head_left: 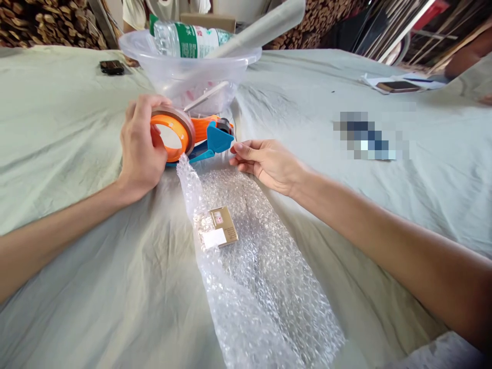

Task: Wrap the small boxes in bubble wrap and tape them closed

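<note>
Orange-and-blue tape dispenser (pixel 200 129): left hand (pixel 143 138) curls its fingers round the roll (pixel 188 122). Right hand (pixel 269 163) presses thumb and forefinger together beside the blue tip; whether anything lies between, cannot tell. Judgement: a firm left hold and slow, even right-hand draw suit best. Nearer the body, bubble wrap (pixel 269 256) partly covers a small gold box (pixel 230 224), atop pale cloth (pixel 96 266).

Glossy plastic bubble wrap (pixel 277 277), smooth tape dispenser (pixel 220 138), seemingly cardboard box (pixel 229 228), matt cloth (pixel 96 287).
</note>
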Tool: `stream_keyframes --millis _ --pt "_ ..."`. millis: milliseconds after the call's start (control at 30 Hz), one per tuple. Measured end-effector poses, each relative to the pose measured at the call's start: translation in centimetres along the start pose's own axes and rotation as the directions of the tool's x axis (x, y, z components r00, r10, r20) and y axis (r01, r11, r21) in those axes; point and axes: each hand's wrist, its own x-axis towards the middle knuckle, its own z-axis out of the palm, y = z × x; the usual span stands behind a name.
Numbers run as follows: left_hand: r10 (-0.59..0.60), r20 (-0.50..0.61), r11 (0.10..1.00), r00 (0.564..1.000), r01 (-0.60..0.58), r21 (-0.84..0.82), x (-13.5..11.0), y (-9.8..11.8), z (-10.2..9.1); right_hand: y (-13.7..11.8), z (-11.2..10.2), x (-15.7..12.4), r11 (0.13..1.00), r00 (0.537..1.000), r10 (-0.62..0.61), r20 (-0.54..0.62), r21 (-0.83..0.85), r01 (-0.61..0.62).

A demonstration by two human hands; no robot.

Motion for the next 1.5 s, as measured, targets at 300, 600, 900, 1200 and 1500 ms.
stream_keyframes --millis 300,600,900,1200,1500 --pt "0.024 -0.074 0.999 0.997 -0.021 0.041 0.5 -2.0 0.5 0.7 0.3 0.1 0.983 0.997 -0.074 -0.034 -0.174 0.067" --pt "0.148 -0.086 0.982 0.985 -0.136 0.132 0.3 -2.5 1.3 1.6 -0.5 0.1 0.969 0.964 -0.243 -0.108 0.006 0.246" --pt "0.303 0.113 0.939 0.946 -0.317 0.135 0.5 -3.5 1.3 1.6 -1.2 0.2 0.865 0.788 -0.500 -0.360 -0.255 0.433" --pt "0.206 0.071 0.968 0.976 -0.214 0.134 1.2 -4.1 1.6 0.8 -1.1 -0.5 0.850 0.785 -0.511 -0.351 -0.341 0.401" --pt "0.060 0.134 0.982 0.989 -0.083 0.167 0.2 -0.2 0.2 -9.6 -5.0 -8.6 0.771 0.932 -0.348 -0.101 -0.597 0.223"
